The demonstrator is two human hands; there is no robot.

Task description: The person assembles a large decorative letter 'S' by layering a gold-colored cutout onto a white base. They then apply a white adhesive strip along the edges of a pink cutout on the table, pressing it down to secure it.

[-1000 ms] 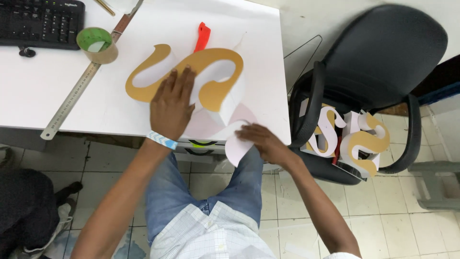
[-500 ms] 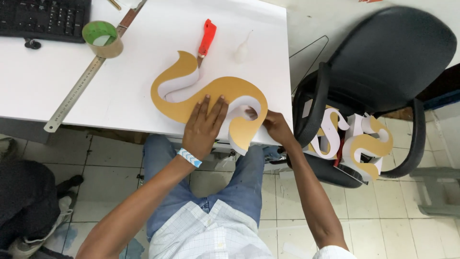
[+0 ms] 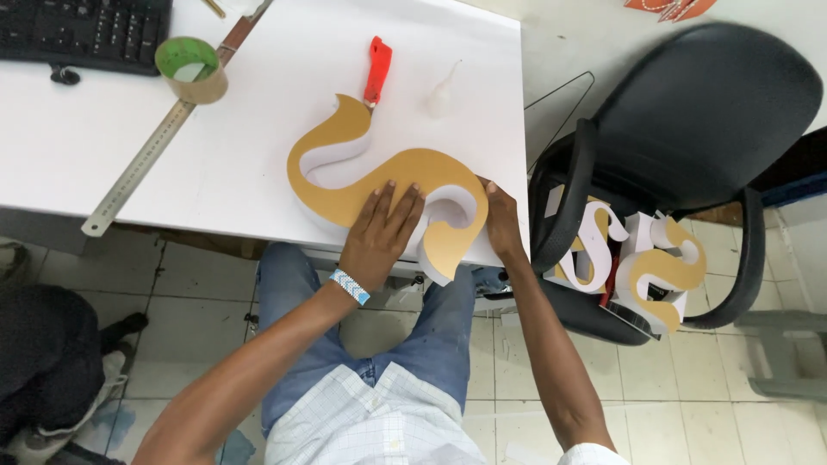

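Bright even light, soft shadows, sharp

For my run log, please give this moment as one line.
left hand: flat on gold S-shaped letter | right hand: at its side | letter: on white table

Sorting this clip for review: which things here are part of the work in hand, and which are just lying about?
In hand:
left hand, flat on the gold S-shaped letter
right hand, at that letter's right edge

Lying about:
red-handled cutter
tape roll
metal ruler
keyboard
small glue bottle
finished letters on the black chair
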